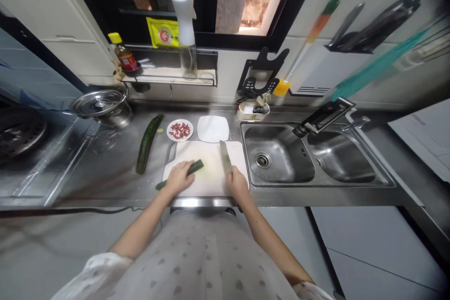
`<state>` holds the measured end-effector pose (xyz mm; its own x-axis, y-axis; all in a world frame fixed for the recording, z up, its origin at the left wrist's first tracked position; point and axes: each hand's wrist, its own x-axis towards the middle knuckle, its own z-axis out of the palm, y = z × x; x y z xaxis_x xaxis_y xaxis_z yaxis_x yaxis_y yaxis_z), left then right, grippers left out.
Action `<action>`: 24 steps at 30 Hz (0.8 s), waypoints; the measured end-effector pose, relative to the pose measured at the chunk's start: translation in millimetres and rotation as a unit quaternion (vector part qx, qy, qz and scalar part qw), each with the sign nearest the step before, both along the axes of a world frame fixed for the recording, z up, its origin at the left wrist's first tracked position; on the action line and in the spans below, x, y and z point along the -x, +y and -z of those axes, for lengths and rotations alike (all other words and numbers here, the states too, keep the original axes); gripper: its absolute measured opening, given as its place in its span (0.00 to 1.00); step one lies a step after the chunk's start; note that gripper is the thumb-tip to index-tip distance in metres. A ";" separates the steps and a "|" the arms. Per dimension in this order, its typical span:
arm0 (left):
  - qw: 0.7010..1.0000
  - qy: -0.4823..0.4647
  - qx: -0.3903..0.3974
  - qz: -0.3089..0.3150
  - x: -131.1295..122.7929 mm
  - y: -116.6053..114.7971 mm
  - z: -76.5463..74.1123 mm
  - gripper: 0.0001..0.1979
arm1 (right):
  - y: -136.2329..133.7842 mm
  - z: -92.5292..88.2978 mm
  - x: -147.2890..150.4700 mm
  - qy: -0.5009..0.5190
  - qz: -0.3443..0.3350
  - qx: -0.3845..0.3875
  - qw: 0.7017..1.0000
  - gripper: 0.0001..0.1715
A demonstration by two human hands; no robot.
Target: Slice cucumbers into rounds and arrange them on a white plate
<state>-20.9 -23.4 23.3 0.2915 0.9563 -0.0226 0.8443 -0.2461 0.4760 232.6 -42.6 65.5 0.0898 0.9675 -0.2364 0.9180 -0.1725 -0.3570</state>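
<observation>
Cucumber (196, 166) lies slantwise across the pale cutting board (211, 188), its far end toward the middle and its near end at the board's left edge. The left hand (180, 178) is curled over it, fingers closed around its top and holding it against the board. The right hand (238, 183) grips a knife (225, 155) by the handle, fingers wrapped round, with the blade pointing away over the board's right part, apart from the cucumber.

Just behind the board sit a plate (169, 132) of red pieces (180, 130) and, to its right, a white dish (213, 129). A second cucumber (149, 144) lies on the counter to the left, a small round slice (160, 130) beside it. Farther left stands a lidded pot (119, 115); right of the board is a double sink (281, 172).
</observation>
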 end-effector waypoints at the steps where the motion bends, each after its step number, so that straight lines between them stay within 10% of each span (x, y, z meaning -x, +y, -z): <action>1: 1.000 -0.003 -0.007 0.003 -1.9 0.7 -0.2 0.28 | 0.2 0.5 3.0 0.006 -0.008 0.007 1.000 0.13; 24: 0.996 -0.050 -0.046 0.062 -6.4 18.4 23.3 0.20 | 12.1 -5.5 46.8 -0.020 -0.193 0.060 0.979 0.20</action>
